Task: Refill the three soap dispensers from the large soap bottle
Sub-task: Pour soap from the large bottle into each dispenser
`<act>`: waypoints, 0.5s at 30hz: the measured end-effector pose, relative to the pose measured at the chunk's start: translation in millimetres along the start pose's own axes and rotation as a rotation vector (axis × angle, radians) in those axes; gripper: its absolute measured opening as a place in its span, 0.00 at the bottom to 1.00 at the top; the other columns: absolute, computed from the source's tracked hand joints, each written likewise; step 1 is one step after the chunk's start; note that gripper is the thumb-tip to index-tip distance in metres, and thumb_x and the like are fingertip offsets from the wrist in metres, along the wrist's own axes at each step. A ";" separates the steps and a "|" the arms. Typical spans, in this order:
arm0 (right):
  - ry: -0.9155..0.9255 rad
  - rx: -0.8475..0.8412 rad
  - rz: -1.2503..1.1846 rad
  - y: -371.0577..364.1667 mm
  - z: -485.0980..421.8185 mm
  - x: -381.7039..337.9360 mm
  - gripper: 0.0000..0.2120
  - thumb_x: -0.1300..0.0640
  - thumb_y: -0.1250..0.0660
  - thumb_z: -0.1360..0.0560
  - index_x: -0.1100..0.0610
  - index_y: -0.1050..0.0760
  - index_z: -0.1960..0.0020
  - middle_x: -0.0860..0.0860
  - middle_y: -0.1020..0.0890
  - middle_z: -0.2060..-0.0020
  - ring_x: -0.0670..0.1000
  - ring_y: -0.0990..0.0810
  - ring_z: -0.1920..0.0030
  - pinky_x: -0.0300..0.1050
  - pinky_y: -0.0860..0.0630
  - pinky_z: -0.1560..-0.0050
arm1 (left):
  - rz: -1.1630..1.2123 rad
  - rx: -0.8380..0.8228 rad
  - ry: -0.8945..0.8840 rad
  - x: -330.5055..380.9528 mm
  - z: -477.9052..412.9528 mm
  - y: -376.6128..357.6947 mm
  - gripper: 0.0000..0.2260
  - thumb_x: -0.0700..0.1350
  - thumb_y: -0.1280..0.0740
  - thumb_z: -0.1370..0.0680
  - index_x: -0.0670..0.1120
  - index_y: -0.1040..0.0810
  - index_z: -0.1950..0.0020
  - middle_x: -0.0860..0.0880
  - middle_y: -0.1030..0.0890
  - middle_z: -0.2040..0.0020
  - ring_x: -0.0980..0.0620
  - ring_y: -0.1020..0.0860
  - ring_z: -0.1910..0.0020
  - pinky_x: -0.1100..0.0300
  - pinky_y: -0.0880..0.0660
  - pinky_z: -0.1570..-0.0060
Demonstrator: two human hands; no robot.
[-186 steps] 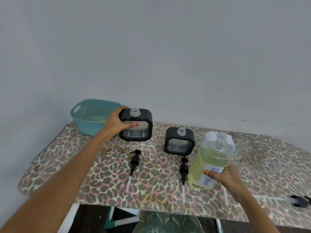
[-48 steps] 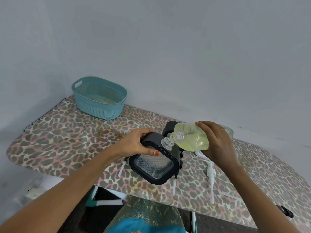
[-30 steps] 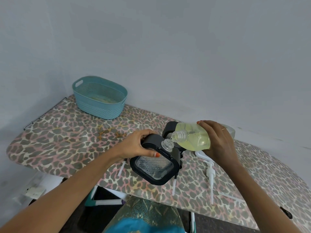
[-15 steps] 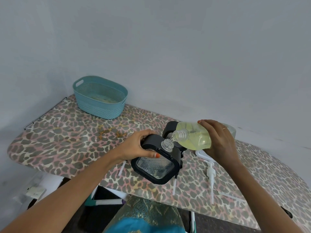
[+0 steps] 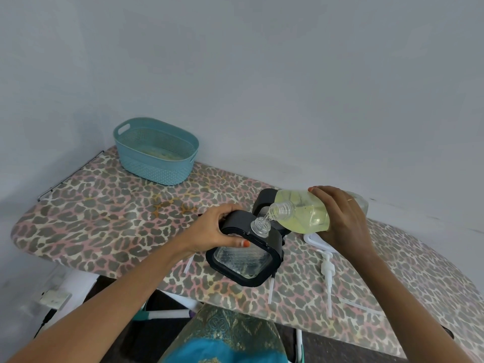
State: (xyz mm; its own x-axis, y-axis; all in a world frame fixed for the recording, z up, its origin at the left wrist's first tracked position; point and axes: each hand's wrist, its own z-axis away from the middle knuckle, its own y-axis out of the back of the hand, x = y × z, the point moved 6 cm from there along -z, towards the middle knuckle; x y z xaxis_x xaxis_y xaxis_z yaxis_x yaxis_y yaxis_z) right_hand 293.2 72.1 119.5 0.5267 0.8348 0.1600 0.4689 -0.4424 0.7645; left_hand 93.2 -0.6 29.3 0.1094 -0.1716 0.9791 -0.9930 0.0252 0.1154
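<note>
Hands both busy over the leopard-print board [image 5: 104, 218]: the right hand [image 5: 340, 218] wraps round the large soap bottle [image 5: 303, 216], which is tipped on its side. Its mouth sits just above the open neck of a black-framed dispenser [image 5: 246, 258]. The left hand [image 5: 214, 231] grips that dispenser by its top corner and holds it tilted at the board's near edge. A second dispenser [image 5: 264, 199] stands just behind. A white pump [image 5: 327, 268] lies to the right, and a teal basket [image 5: 157, 153] sits far left.
</note>
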 end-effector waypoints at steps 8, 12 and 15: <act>-0.002 0.003 0.014 0.8 0.7 1.5 0.39 0.62 0.18 0.47 0.57 0.32 0.41 0.59 0.19 0.51 0.53 0.28 0.49 0.48 0.27 0.52 | -0.006 0.013 -0.008 -2.7 0.5 0.8 0.33 0.64 0.23 0.45 0.48 0.24 0.46 0.48 0.19 0.51 0.54 0.20 0.51 0.64 0.24 0.50; 0.002 0.006 0.020 2.2 1.9 2.1 0.38 0.61 0.18 0.46 0.57 0.33 0.40 0.59 0.19 0.50 0.53 0.27 0.49 0.48 0.25 0.53 | 0.010 0.008 -0.005 -3.1 1.4 -1.8 0.32 0.61 0.23 0.44 0.46 0.23 0.47 0.50 0.19 0.53 0.55 0.20 0.52 0.65 0.24 0.51; 0.006 0.011 0.015 3.7 1.7 1.7 0.39 0.61 0.18 0.46 0.57 0.33 0.41 0.59 0.19 0.51 0.53 0.28 0.49 0.49 0.24 0.54 | 0.014 0.013 0.005 -4.7 1.5 -2.1 0.29 0.59 0.22 0.43 0.47 0.23 0.48 0.52 0.18 0.55 0.56 0.19 0.52 0.66 0.25 0.52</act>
State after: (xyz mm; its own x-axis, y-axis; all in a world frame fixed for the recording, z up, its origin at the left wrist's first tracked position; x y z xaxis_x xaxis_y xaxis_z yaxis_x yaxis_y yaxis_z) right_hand 297.0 71.2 121.5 0.5295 0.8301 0.1748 0.4687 -0.4580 0.7554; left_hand 94.7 -1.3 24.1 0.0960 -0.1668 0.9813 -0.9949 0.0148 0.0998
